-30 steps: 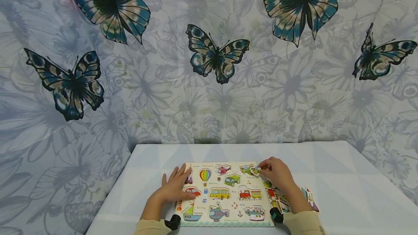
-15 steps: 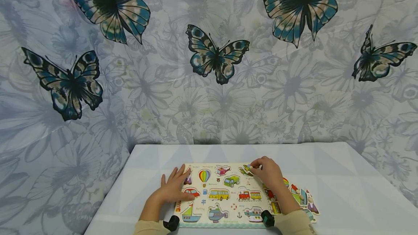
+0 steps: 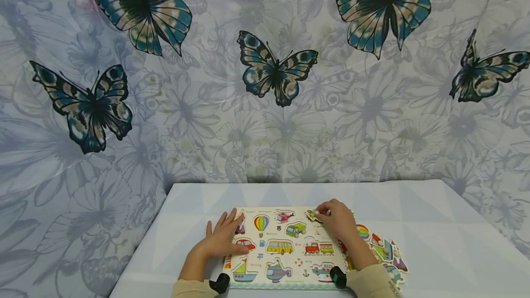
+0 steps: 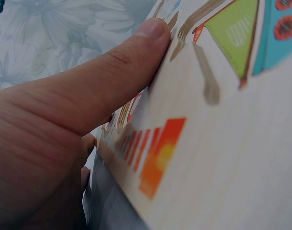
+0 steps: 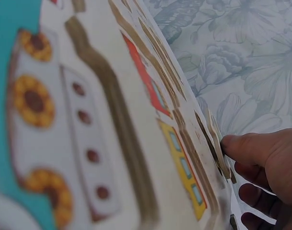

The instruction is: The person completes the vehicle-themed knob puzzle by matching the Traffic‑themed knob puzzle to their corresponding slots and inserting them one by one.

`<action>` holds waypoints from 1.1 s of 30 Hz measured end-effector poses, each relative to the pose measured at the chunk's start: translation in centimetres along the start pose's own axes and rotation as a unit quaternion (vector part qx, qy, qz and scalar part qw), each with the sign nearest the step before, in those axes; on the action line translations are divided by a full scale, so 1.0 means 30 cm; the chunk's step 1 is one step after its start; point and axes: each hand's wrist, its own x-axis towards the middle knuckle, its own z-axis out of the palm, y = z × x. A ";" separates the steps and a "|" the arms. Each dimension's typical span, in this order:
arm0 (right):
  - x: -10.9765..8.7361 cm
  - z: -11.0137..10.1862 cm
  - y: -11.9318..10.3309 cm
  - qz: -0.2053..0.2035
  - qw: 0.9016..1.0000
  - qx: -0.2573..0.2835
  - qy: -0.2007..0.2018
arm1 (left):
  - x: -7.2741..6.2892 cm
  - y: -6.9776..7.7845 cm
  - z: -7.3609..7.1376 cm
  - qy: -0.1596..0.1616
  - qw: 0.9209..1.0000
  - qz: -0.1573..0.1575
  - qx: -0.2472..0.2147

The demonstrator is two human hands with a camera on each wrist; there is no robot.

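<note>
One plane piece (image 3: 312,216) lies between thumb and finger of the right grip (image 3: 339,218), pinched.

Puzzle board (image 3: 287,259), pieces (image 3: 388,250) on table (image 3: 451,243)

Room beyond board (image 3: 286,258), pieces (image 3: 387,250) rightward, apparently overlapping

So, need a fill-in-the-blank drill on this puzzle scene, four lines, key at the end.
1. The left hand rests on the board's ____ side.
2. At the far right corner, the right hand pinches the green ____.
3. Loose pieces lie by the board's ____ edge.
4. The yellow bus sits between the red car and the ____.

Missing words: left; plane; right; train.
</note>
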 end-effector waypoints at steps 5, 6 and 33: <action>0.000 0.002 0.007 0.001 1.000 0.004 -0.008 | 0.002 0.001 0.002 0.002 1.000 0.000 0.005; 0.000 0.003 0.008 0.001 1.000 0.004 -0.010 | 0.002 0.001 0.003 0.002 1.000 -0.001 0.005; -0.003 0.019 0.007 0.008 1.000 -0.012 -0.012 | -0.012 0.010 -0.003 0.002 1.000 -0.003 -0.005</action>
